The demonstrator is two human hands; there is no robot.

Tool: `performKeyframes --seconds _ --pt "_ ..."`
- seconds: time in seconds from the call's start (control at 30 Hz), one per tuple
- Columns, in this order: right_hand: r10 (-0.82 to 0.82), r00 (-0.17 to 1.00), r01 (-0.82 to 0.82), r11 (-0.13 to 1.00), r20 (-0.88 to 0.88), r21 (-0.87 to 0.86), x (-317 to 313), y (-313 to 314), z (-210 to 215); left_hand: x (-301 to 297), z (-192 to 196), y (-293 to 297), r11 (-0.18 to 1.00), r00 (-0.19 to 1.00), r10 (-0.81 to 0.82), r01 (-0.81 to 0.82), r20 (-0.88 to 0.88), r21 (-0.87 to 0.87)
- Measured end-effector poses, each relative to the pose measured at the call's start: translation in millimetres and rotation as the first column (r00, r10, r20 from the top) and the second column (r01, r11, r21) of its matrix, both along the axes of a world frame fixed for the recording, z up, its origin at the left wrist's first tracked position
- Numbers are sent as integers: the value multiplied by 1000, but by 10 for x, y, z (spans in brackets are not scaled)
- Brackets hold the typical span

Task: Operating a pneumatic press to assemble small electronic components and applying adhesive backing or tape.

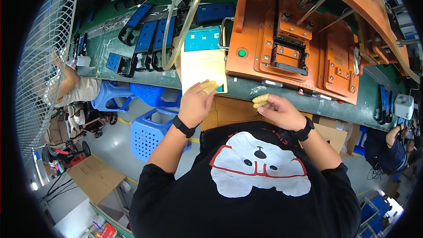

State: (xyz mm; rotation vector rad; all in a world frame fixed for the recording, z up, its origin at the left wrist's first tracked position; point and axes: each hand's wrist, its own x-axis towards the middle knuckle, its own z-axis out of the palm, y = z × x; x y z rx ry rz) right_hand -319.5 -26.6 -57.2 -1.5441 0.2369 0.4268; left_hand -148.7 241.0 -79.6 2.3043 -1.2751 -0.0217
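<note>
My left hand point(196, 103) covers the near corner of the beige sheet point(200, 68), so I cannot tell whether anything is pinched there. Right of that sheet, my right hand point(277, 110) curls closed; anything held inside is hidden. Behind the sheet, the orange press point(286, 39) is cut off by the top edge.

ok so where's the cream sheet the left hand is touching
In the head view the cream sheet lies on the green bench, left of the orange fixture, with the left hand on its near edge.
</note>
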Motion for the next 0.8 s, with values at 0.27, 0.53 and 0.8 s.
performKeyframes --seconds 0.27,0.53,0.8 --pt "-103 986 149 899 -132 412 501 590 -61 -180 456 264 977 969 73 -117 -236 -180" --pt "-265 962 249 951 65 185 829 864 -167 -675 637 187 975 905 -50 -48 -423 -218" --pt "176 755 206 851 631 -483 458 718 609 -625 723 -84 826 959 125 -242 -253 -508"
